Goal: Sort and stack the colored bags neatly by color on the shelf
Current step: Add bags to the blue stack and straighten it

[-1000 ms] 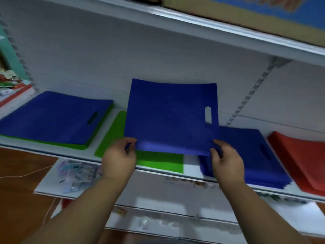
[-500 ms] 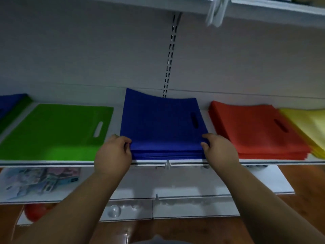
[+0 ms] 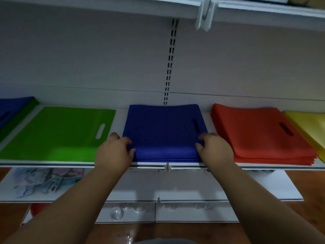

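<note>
A stack of blue bags (image 3: 163, 131) lies flat in the middle of the white shelf (image 3: 52, 163). My left hand (image 3: 114, 152) grips the stack's front left corner, fingers curled over its edge. At the front right corner my right hand (image 3: 215, 148) grips the stack the same way. A green bag (image 3: 58, 134) lies to the left, a red stack (image 3: 260, 134) to the right, and yellow bags (image 3: 309, 125) at the far right edge.
At the far left lies another blue bag (image 3: 12, 106) on top of a green one. The shelf above (image 3: 123, 6) overhangs the bags. A lower shelf (image 3: 263, 189) holds printed packets (image 3: 45, 180) at the left.
One second ago I held one blue bag up in the air; it now lies on the blue stack. The view has swung right, and both hands rest at the stack's front corners.
</note>
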The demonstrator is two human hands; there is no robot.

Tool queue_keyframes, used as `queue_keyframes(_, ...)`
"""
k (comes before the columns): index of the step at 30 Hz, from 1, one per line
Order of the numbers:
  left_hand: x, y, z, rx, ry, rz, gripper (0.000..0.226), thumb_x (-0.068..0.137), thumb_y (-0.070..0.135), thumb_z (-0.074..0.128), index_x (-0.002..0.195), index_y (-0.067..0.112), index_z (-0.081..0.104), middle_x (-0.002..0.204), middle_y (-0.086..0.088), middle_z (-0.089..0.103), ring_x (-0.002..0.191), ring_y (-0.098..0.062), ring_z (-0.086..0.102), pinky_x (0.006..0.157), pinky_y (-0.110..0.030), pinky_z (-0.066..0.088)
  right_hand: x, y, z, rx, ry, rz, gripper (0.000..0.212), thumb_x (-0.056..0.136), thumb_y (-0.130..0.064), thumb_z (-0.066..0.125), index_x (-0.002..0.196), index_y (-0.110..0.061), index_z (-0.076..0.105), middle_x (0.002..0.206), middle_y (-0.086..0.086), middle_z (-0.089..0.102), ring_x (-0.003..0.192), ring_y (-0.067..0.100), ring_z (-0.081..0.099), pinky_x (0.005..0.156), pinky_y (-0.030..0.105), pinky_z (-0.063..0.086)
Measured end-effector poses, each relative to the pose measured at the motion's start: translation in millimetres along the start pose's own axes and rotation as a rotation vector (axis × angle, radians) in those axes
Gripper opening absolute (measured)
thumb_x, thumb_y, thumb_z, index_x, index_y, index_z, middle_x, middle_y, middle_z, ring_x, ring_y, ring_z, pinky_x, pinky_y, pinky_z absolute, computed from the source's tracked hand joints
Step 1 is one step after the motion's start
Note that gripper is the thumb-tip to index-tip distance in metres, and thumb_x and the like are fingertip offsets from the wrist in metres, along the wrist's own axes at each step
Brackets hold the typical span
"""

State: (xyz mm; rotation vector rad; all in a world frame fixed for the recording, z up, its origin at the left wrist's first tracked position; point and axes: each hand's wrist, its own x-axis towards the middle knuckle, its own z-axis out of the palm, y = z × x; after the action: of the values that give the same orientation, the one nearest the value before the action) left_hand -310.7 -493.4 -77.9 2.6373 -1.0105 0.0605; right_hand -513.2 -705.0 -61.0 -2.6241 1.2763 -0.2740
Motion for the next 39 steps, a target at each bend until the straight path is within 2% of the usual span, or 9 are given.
queue_keyframes(8,-24,-72,-13,-0.184,0.008,-0.069,0.025,0.087,0.038,0.066,0.111,0.029,0.067,0.098,0.000,0.063,0.088,-0.023,0.063,0.071,-0.031,0.046,0,-107,33,0.155,-0.010,-0.284,0.028,0.094,-0.034,0.057,0.115,-0.018,0.068,0.109,0.004,0.065,0.096,0.023,0.061,0.069,0.030,0.043)
queue_keyframes(15,-38,-220,-58,-0.163,0.058,-0.210,0.027,0.086,0.030,0.066,0.112,0.023,0.070,0.098,-0.005,0.070,0.092,-0.026,0.065,0.072,-0.032,0.049,-12,-258,77,0.201,-0.047,-0.430,0.023,0.091,-0.029,0.060,0.105,-0.014,0.071,0.095,0.009,0.066,0.089,0.030,0.062,0.069,0.034,0.047)
queue_keyframes(18,-38,-287,-84,-0.179,0.103,-0.272,0.030,0.086,0.030,0.064,0.116,0.025,0.068,0.101,-0.003,0.069,0.094,-0.024,0.065,0.075,-0.031,0.048,-25,-337,93,0.214,-0.087,-0.495,0.031,0.093,-0.037,0.058,0.117,-0.020,0.067,0.103,0.006,0.068,0.095,0.028,0.063,0.075,0.033,0.047)
queue_keyframes(23,-55,-380,-119,-0.227,0.075,-0.331,0.034,0.088,0.037,0.062,0.122,0.033,0.061,0.076,0.009,0.054,0.084,-0.018,0.061,0.068,-0.030,0.046,-39,-462,123,0.197,-0.282,-0.618,0.052,0.094,-0.043,0.056,0.144,-0.032,0.044,0.115,0.006,0.066,0.107,0.027,0.061,0.080,0.029,0.043)
queue_keyframes(26,-64,-427,-138,-0.278,0.004,-0.393,0.042,0.089,0.037,0.062,0.130,0.037,0.055,0.081,0.010,0.059,0.082,-0.013,0.061,0.073,-0.033,0.052,-49,-529,142,0.161,-0.483,-0.603,0.073,0.092,-0.050,0.056,0.152,-0.046,0.015,0.104,0.004,0.068,0.101,0.027,0.063,0.073,0.029,0.044)
queue_keyframes(28,-65,-448,-145,-0.381,-0.030,-0.457,0.045,0.090,0.036,0.062,0.133,0.039,0.051,0.085,0.010,0.063,0.080,-0.009,0.062,0.074,-0.035,0.055,-50,-558,153,0.137,-0.558,-0.591,0.079,0.091,-0.053,0.057,0.153,-0.045,0.009,0.126,0.004,0.064,0.114,0.027,0.059,0.082,0.031,0.046)
queue_keyframes(30,-65,-460,-147,-0.521,-0.037,-0.537,0.046,0.091,0.033,0.062,0.135,0.039,0.050,0.085,0.012,0.061,0.079,-0.003,0.059,0.079,-0.033,0.053,-51,-573,162,0.103,-0.600,-0.584,0.077,0.092,-0.056,0.054,0.154,-0.042,0.011,0.145,0.003,0.051,0.127,0.027,0.052,0.092,0.030,0.045)
queue_keyframes(34,-65,-469,-144,-0.786,-0.035,-0.658,0.042,0.094,0.028,0.061,0.135,0.033,0.051,0.078,-0.001,0.058,0.070,-0.013,0.061,0.075,-0.033,0.053,-58,-575,172,0.133,-0.529,-0.531,0.060,0.096,-0.055,0.046,0.150,-0.032,0.035,0.146,0.002,0.049,0.132,0.025,0.047,0.103,0.033,0.042)
queue_keyframes(39,-49,-472,-148,-1.152,0.143,-0.845,0.050,0.099,0.032,0.056,0.145,0.031,0.036,0.099,-0.001,0.065,0.071,-0.020,0.065,0.071,-0.037,0.054,-65,-565,167,0.273,-0.208,-0.520,0.023,0.097,-0.036,0.053,0.109,-0.022,0.067,0.110,0.001,0.059,0.093,0.020,0.059,0.073,0.028,0.040)
